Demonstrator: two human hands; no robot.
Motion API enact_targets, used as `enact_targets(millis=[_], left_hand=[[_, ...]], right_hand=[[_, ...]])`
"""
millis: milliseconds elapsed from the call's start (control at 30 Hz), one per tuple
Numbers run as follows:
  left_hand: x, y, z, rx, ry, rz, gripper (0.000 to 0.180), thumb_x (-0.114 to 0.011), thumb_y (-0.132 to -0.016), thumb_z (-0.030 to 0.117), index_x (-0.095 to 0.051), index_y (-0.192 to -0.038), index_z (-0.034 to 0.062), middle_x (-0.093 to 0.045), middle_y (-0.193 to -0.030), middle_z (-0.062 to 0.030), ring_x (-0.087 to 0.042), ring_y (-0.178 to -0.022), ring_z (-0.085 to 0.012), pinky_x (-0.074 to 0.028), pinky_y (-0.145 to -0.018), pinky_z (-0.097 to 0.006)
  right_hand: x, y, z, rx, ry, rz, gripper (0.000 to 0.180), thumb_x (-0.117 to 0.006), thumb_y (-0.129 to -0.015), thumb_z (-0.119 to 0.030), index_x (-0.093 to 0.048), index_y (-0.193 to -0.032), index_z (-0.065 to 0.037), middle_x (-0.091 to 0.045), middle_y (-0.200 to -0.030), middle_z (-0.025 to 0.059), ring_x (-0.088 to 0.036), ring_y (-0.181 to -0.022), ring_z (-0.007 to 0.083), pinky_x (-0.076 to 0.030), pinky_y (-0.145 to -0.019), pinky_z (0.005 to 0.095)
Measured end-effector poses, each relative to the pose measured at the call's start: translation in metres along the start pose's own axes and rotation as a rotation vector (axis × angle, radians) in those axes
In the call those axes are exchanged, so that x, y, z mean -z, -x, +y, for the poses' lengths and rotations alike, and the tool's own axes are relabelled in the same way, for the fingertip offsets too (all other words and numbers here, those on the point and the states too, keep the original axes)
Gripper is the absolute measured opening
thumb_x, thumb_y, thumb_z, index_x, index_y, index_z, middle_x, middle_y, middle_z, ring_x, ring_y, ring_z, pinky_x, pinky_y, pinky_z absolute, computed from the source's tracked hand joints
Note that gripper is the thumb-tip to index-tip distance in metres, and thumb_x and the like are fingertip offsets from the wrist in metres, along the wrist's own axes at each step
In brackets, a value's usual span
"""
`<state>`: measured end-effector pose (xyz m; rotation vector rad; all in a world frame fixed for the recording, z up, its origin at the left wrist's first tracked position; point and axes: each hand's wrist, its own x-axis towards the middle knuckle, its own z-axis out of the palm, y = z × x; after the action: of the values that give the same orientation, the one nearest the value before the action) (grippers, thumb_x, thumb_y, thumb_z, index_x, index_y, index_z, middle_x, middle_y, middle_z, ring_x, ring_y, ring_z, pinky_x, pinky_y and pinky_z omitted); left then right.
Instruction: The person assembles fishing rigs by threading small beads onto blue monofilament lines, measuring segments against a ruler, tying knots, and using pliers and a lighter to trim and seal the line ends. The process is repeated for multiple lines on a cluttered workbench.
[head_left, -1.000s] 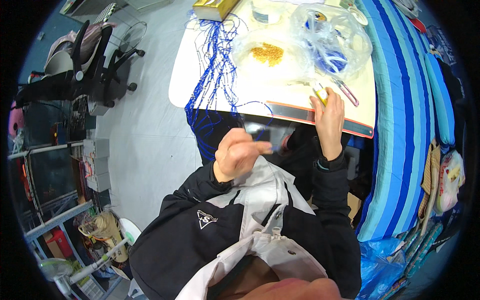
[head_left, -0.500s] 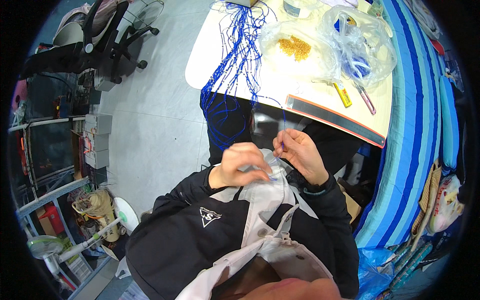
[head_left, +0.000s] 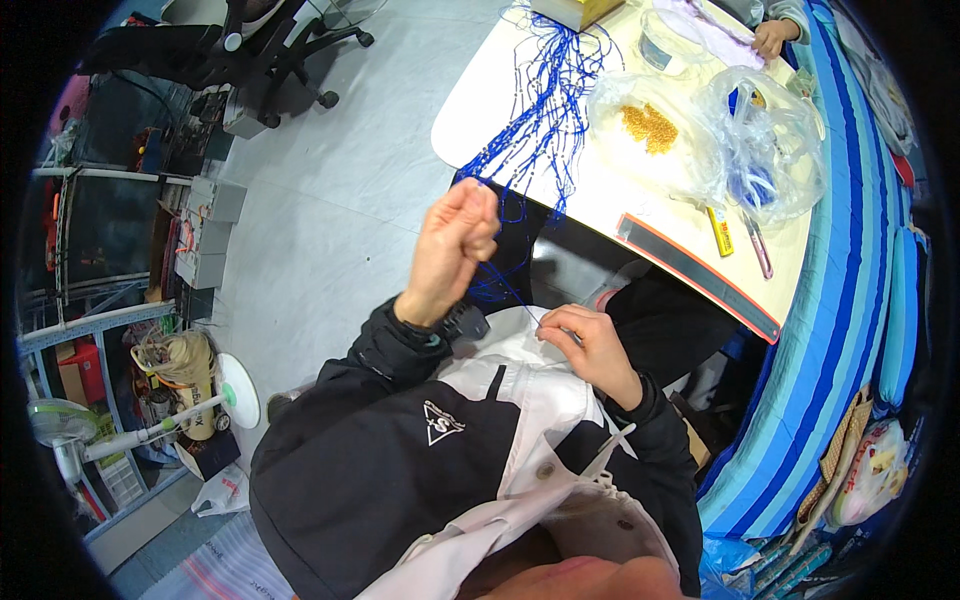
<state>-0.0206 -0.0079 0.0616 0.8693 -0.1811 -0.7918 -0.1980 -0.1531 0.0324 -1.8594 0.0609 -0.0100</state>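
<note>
A bundle of thin blue cords, dotted with small beads, hangs over the table's near edge, with loose ends dangling above my lap. My left hand is raised to the left of the bundle, its fingers closed; a speck of blue shows at the fingertips, apparently a blue cord. Lower down, over my pale clothing, my right hand pinches a single blue cord between thumb and forefinger. That strand runs up and left toward the dangling ends. Gold beads lie in a heap on a clear plastic bag beyond my hands.
On the white table are a black ruler with orange edges, a yellow tube, a pink cutter, a plastic bag with blue cord and a yellow box. Another person's hand rests at the far right.
My left hand has swung up and to the left, away from the right hand. The view has shifted, and another person's hand now shows at the table's far right.
</note>
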Motion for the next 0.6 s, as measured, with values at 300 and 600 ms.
enact_targets(millis=[300,600], left_hand=[[0.04,0.009,0.014,0.063,-0.547,0.012,0.025,-0.054,-0.099,0.021,-0.054,-0.08,0.0047,-0.044,-0.066,0.0061,-0.033,-0.053,-0.0025,-0.025,-0.046,-0.022],[0.061,0.014,0.009,-0.257,-1.626,0.199,0.038,-0.072,-0.085,0.026,-0.056,-0.102,-0.0038,-0.06,-0.1,-0.0201,-0.057,-0.094,-0.039,-0.047,-0.08,-0.045]], right_hand=[[-0.009,-0.014,0.015,-0.086,0.05,0.017,0.023,-0.061,-0.089,-0.005,-0.062,-0.111,0.002,-0.069,-0.093,0.0138,-0.067,-0.079,0.0229,-0.052,-0.071,0.0308],[0.001,-0.032,0.026,-0.166,0.026,0.157,0.02,-0.062,-0.091,-0.009,-0.065,-0.105,0.005,-0.07,-0.098,0.0139,-0.069,-0.076,0.0187,-0.053,-0.068,0.0282]])
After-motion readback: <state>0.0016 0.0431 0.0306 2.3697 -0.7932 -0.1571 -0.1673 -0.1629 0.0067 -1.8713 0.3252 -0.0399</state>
